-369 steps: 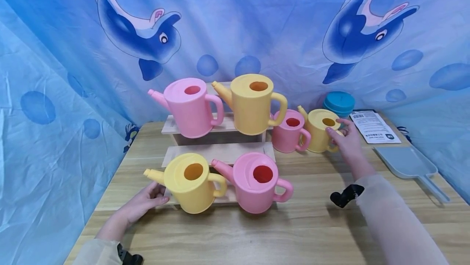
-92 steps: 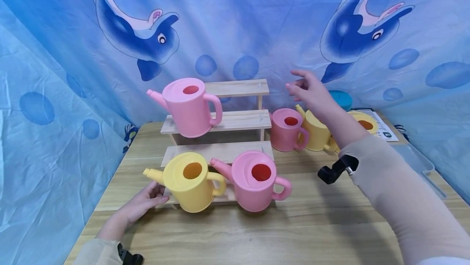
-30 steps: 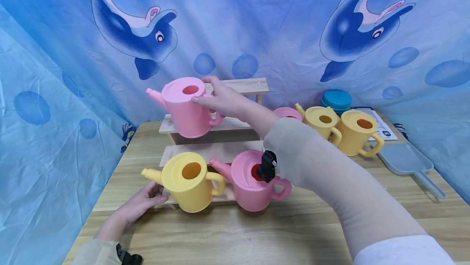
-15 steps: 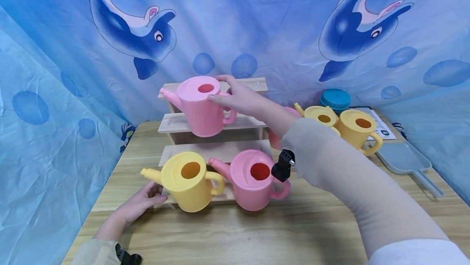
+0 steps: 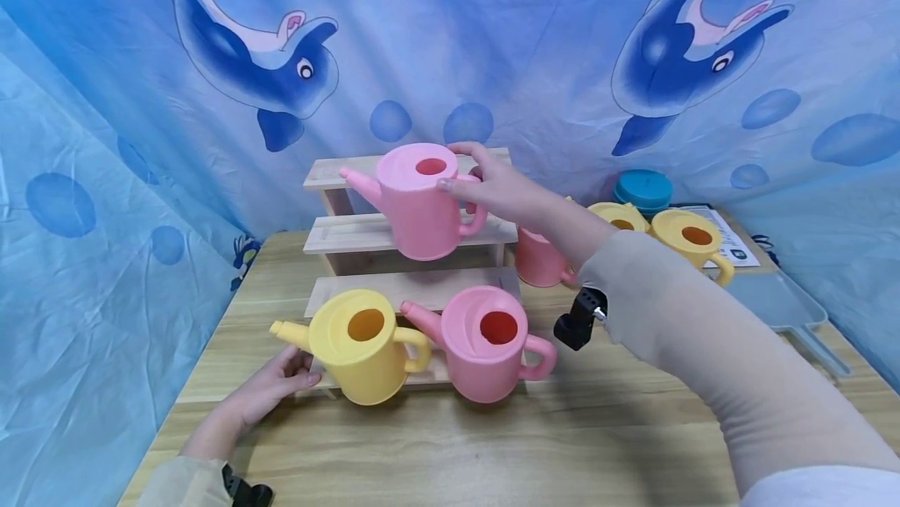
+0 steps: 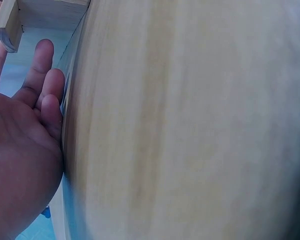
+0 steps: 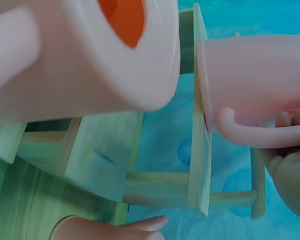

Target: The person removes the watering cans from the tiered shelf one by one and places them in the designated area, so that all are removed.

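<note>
In the head view my right hand [image 5: 495,183] grips a pink watering can [image 5: 422,222] at its rim and handle side. The can stands upright at the middle step of a wooden tiered stand [image 5: 351,233], spout to the left. In the right wrist view, this can's base [image 7: 205,80] meets the board's edge, and my fingers lie behind its handle [image 7: 270,136]. My left hand [image 5: 270,390] pinches the left end of the stand's lowest step. On that step sit a yellow watering can [image 5: 366,374] and another pink watering can [image 5: 485,374].
Right of the stand, a pink can [image 5: 537,257] and two yellow cans [image 5: 685,233] are partly hidden by my right arm. Behind them are a teal round container [image 5: 643,189] and a printed sheet [image 5: 731,245]. A grey dustpan [image 5: 780,300] lies at the right.
A yellow can from the middle step now stands on the table at the right. My right hand took hold of the pink can and moved it rightward along that step. My left hand stayed put.
</note>
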Available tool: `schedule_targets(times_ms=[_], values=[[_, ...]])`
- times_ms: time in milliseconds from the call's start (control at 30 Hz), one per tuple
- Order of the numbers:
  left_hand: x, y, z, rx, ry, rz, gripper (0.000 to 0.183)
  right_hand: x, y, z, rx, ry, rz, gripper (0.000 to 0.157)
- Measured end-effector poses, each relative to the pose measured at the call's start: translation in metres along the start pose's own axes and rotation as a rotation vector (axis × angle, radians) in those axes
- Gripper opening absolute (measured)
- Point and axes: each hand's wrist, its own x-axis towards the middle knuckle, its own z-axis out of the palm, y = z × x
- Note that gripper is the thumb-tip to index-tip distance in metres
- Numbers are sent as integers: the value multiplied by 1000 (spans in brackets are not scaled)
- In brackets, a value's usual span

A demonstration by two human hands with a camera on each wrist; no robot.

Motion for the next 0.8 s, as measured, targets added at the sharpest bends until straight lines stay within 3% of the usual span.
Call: schedule_targets(times_ms=[567, 800], values=[[1, -3, 1, -21, 0, 14, 43, -21, 21, -32, 56, 47, -9, 71], [2, -5, 1, -22, -1, 15, 45, -28, 29, -46, -11, 39, -5, 69]])
